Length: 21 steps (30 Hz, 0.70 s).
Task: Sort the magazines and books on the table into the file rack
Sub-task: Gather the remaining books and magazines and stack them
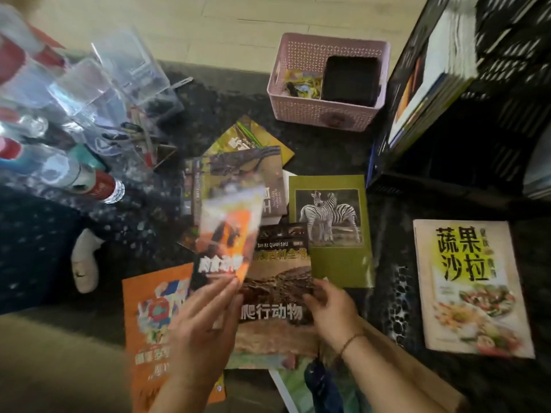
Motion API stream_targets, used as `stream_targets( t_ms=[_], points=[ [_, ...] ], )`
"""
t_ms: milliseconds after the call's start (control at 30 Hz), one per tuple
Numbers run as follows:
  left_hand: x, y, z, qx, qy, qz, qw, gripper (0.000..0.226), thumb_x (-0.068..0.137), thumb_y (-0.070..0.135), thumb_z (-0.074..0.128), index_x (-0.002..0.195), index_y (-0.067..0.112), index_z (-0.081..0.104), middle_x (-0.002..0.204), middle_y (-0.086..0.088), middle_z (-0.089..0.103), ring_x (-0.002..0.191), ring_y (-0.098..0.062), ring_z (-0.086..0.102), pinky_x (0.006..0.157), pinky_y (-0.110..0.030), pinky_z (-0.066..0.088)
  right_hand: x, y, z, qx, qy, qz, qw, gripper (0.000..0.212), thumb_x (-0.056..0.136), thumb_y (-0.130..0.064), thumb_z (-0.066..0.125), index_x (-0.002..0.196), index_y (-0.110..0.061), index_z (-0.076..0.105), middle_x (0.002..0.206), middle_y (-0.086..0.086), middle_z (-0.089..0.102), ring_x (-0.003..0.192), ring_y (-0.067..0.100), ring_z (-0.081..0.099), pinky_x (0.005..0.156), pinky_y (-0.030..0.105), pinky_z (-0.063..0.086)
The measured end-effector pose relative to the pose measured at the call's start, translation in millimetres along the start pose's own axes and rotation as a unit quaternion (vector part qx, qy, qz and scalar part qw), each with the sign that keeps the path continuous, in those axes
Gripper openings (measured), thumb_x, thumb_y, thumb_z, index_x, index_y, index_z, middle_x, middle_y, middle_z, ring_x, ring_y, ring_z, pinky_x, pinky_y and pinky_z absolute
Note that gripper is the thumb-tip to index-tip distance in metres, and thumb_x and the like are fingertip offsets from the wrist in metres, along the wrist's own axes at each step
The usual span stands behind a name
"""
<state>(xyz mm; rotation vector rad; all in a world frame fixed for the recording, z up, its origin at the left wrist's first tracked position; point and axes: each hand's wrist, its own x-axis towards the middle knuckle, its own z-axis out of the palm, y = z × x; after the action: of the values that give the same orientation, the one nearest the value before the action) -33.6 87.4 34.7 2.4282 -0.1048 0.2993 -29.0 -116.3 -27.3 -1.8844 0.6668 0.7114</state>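
My left hand (202, 320) lifts a blurred orange-covered magazine (226, 234) at twelve o'clock from my fingers, its lower edge pinched between thumb and fingertips. My right hand (331, 314) grips the right edge of the reptile book (277, 296), fingers curled over it. At one o'clock lies the zebra book (331, 228); at three o'clock the salad cookbook (471, 287). The black file rack (465, 93), already holding books, stands at two o'clock, the pink basket (325, 81) beside it. Clear organisers (119, 93) crowd ten o'clock.

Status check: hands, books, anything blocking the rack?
Left hand lifting orange booklet. Right hand gripping reptile book. File rack part filled, path unobstructed.
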Motion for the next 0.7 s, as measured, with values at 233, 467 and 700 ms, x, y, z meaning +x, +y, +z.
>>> stream_targets(
  t_ms=[233,467,700],
  points=[
    [-46,-13,50,0.050,-0.250,-0.031,0.966,0.022,0.078,0.045,0.067,0.091,0.031,0.079,0.103,0.015,0.074,0.085,-0.006,0.070,0.068,-0.021,0.057,48,-6,-51,-0.114,0.259,0.076,0.956,0.060,0.078,-0.040,0.073,0.128,-0.014,0.052,0.126,0.011,0.057,0.119,0.032,0.049,0.091,0.038,0.045],
    [-15,-23,59,-0.017,-0.257,-0.251,0.933,0.021,0.087,0.030,0.069,0.107,0.024,0.073,0.101,0.018,0.065,0.090,0.001,0.061,0.082,-0.026,0.055,78,-32,-52,-0.108,0.255,0.249,0.928,0.091,0.058,-0.042,0.087,0.128,-0.007,0.041,0.136,0.019,0.042,0.123,0.038,0.041,0.093,0.050,0.043],
    [50,-6,47,-0.357,-0.251,-0.429,0.791,0.069,0.061,0.059,0.076,0.121,0.028,0.063,0.120,0.002,0.070,0.103,-0.018,0.070,0.094,-0.045,0.053,18,-73,-71,-0.152,0.263,-0.164,0.939,0.045,0.078,0.000,0.063,0.114,-0.027,0.057,0.103,-0.002,0.067,0.080,0.021,0.066,0.062,0.022,0.052]
  ],
)
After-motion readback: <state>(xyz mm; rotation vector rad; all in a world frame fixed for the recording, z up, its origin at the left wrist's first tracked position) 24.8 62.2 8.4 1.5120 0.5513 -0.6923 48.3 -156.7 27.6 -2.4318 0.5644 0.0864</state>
